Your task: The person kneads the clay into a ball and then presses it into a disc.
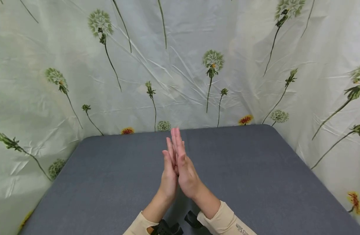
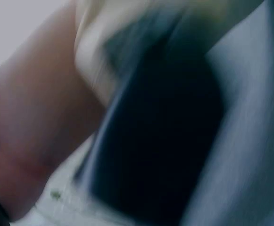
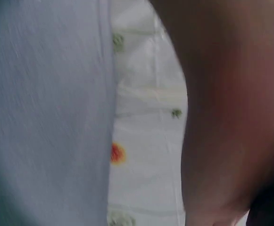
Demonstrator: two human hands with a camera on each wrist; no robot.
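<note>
Palm against palm, my left hand (image 1: 169, 173) and right hand (image 1: 188, 174) meet over the middle of the table (image 1: 124, 182). The fingers of both are straight and point up and away from me. No object shows between them; the palms themselves are hidden. Cream sleeves (image 1: 224, 220) end at the wrists, each with a black wrist device (image 1: 165, 228) below it. In the left wrist view a dark blurred device (image 2: 160, 127) fills the middle, beside skin. The right wrist view shows part of the right hand (image 3: 236, 103) close up.
The grey table has rounded far corners. Behind it and along both sides hangs a pale, creased curtain (image 1: 180, 65) printed with dandelions and orange flowers. In the right wrist view the table edge (image 3: 106, 94) runs beside that curtain.
</note>
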